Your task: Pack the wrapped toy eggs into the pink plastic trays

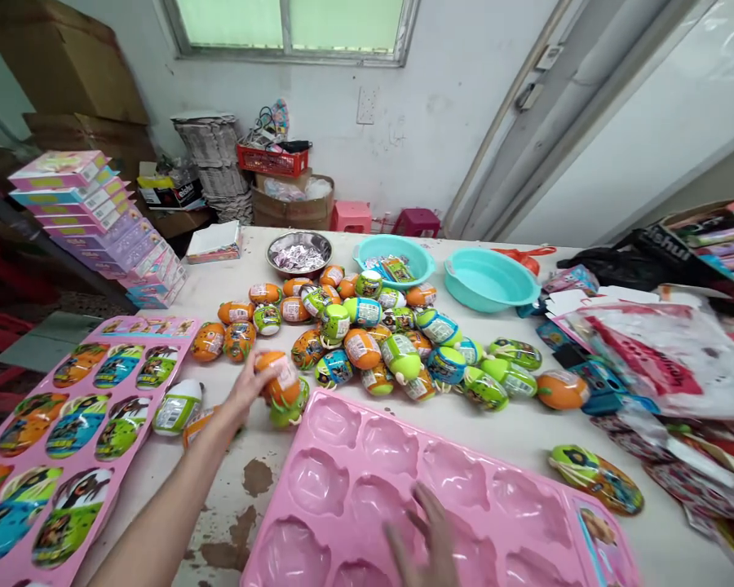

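Note:
My left hand (245, 395) is closed round an orange wrapped toy egg (280, 381), just past the top left corner of a pink moulded plastic tray (306, 497). A green toy egg (290, 412) is right beneath it. Over the middle of the tray hovers my right hand (431, 542), blurred, fingers spread and nothing in them; whether it touches the tray I cannot tell. The visible tray hollows hold no eggs. Behind the tray lies a heap of orange, green and blue toy eggs (362, 349).
At left lies a second pink tray (152, 387) filled with eggs. Stacked boxes (98, 220) stand behind it. Along the back are a steel bowl (269, 257) and two turquoise basins (493, 297). Plastic bags (678, 342) crowd the right side; a lone egg (599, 481) lies nearby.

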Motion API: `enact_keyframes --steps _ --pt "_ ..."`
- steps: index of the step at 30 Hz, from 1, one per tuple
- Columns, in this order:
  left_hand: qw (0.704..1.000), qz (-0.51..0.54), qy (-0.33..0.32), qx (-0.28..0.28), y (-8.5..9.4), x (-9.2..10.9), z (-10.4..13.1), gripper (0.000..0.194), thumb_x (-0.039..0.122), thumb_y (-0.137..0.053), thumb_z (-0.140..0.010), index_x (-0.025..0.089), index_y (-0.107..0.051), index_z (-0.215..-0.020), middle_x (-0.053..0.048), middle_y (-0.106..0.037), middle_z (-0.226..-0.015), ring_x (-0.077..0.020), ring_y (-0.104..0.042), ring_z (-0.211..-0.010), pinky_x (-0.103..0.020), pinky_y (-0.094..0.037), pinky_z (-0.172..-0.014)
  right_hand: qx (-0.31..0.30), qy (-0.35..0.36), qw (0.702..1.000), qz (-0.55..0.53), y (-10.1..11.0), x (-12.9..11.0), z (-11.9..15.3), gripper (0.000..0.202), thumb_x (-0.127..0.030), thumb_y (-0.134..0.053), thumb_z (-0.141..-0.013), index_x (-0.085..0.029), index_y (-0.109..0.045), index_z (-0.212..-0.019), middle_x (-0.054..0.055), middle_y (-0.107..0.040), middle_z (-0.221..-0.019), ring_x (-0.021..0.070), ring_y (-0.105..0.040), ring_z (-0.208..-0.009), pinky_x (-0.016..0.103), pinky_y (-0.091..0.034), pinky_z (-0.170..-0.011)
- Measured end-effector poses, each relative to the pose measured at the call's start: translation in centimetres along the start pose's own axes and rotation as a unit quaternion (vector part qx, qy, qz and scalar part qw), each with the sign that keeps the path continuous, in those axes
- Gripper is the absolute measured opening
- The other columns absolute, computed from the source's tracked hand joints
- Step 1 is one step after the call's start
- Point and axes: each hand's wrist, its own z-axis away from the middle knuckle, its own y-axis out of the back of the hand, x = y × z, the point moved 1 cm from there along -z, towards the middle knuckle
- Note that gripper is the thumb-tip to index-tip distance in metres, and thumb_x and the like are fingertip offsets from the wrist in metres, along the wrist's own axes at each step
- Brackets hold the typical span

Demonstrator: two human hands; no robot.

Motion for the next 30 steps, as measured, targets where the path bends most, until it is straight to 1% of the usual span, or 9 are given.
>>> enact_keyframes --steps 3,5,7,9,11,15,18,26,30 --pt "0.982 0.098 0.086 -0.137 -4.6 -3.0 7.7 0.046 0.053 -0.052 -0.077 0.025 -0.044 -0.112 -0.003 -0.063 -0.091 -0.0181 -0.062 -0.073 -0.027 -0.049 -0.059 -0.109 0.142 0.98 -0.087 -5.5 -3.2 -1.4 0.083 -0.05 -0.078 -0.065 -0.034 -0.039 -0.137 0.009 -0.032 -0.149 0.0347 -0.04 -0.133 0.053 -0.046 -0.102" --pt "0.979 0.071 0.066 -0.181 -7.1 -4.3 11.3 0.039 0.045 -0.056 -0.076 0.024 -0.047 -0.107 -0.003 -0.062 -0.091 -0.0186 -0.062 -0.078 -0.03 -0.051 -0.068 -0.105 0.117 0.981 -0.118 -7.4 -4.2 -2.3 0.071 -0.046 -0.078 -0.065 -0.027 -0.049 -0.127 0.013 -0.043 -0.14 0.0345 -0.042 -0.13 0.053 -0.042 -0.104" --pt "0.982 -0.002 -0.014 -0.19 -8.2 -4.8 12.8 0.036 0.038 -0.062 -0.074 0.023 -0.052 -0.106 -0.005 -0.06 -0.104 -0.0213 -0.06 -0.095 -0.034 -0.05 -0.084 -0.096 0.015 0.982 -0.162 -7.8 -4.0 -3.1 0.062 -0.045 -0.076 -0.067 -0.023 -0.05 -0.119 0.012 -0.055 -0.123 0.031 -0.054 -0.117 0.05 -0.045 -0.1" --pt "0.976 -0.069 -0.088 -0.187 -8.0 -4.5 12.7 0.045 0.035 -0.068 -0.071 0.023 -0.055 -0.112 -0.007 -0.054 -0.121 -0.0248 -0.052 -0.114 -0.038 -0.042 -0.1 -0.126 -0.089 0.965 -0.213 -7.3 -3.6 -3.8 0.066 -0.047 -0.077 -0.065 -0.022 -0.047 -0.119 0.009 -0.061 -0.111 0.0276 -0.062 -0.101 0.046 -0.053 -0.089" --pt "0.967 -0.073 -0.115 -0.213 -7.4 -4.0 11.9 0.063 0.037 -0.075 -0.067 0.025 -0.051 -0.124 -0.008 -0.046 -0.133 -0.0271 -0.043 -0.125 -0.04 -0.035 -0.107 -0.168 -0.17 0.936 -0.259 -6.6 -3.2 -4.1 0.068 -0.051 -0.077 -0.065 -0.024 -0.045 -0.118 0.007 -0.063 -0.109 0.026 -0.065 -0.091 0.041 -0.057 -0.076" --pt "0.93 0.073 -0.049 -0.358 -7.3 -3.1 10.4 0.084 0.037 -0.08 -0.064 0.025 -0.038 -0.135 -0.007 -0.054 -0.122 -0.023 -0.057 -0.108 -0.035 -0.048 -0.091 -0.234 -0.242 0.878 -0.339 -6.5 -3.2 -4.0 0.061 -0.056 -0.071 -0.07 -0.026 -0.046 -0.116 0.006 -0.063 -0.109 0.0267 -0.066 -0.087 0.04 -0.058 -0.064" --pt "0.922 0.108 -0.022 -0.372 -7.9 -3.0 9.5 0.081 0.032 -0.083 -0.06 0.022 -0.04 -0.127 -0.004 -0.06 -0.108 -0.0182 -0.06 -0.092 -0.028 -0.05 -0.078 -0.249 -0.207 0.887 -0.33 -7.0 -3.4 -4.7 0.057 -0.056 -0.071 -0.071 -0.024 -0.049 -0.113 0.007 -0.064 -0.109 0.0273 -0.064 -0.095 0.042 -0.058 -0.072" --pt "0.96 0.087 -0.023 -0.267 -8.2 -3.7 7.1 0.073 0.039 -0.083 -0.058 0.019 -0.047 -0.118 -0.005 -0.061 -0.107 -0.0194 -0.06 -0.093 -0.029 -0.05 -0.079 -0.3 -0.099 0.926 -0.208 -7.4 -3.9 -8.5 0.056 -0.062 -0.062 -0.076 -0.022 -0.053 -0.115 0.007 -0.064 -0.11 0.0258 -0.063 -0.092 0.041 -0.055 -0.077" --pt "0.97 0.02 -0.064 -0.234 -8.7 -4.4 5.2 0.075 0.044 -0.083 -0.058 0.018 -0.05 -0.121 -0.007 -0.061 -0.111 -0.0219 -0.059 -0.098 -0.032 -0.049 -0.086 -0.178 0.088 0.98 -0.003 -7.2 -3.0 -10.4 0.063 -0.066 -0.063 -0.074 -0.018 -0.059 -0.115 0.013 -0.057 -0.122 0.0307 -0.051 -0.115 0.047 -0.041 -0.1"
